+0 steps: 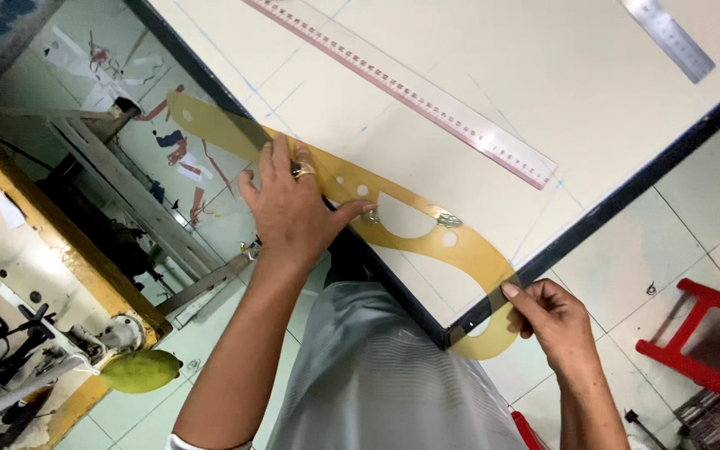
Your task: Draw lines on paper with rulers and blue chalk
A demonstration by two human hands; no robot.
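Hands position an amber curve template [414, 229] on pattern paper [493, 75]: left hand [293, 208] flat, pressing; right hand [547, 312] pinching its end; alignment seemingly underway.

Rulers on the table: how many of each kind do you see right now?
Yellow curved ruler, under left hand and pinched by right hand: 1
Clear straight ruler: 1
Metal straight ruler: 1
Total: 3

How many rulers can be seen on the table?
3: a clear straight ruler across the middle, a metal ruler at the top right edge, and a yellow curved ruler under the left hand.
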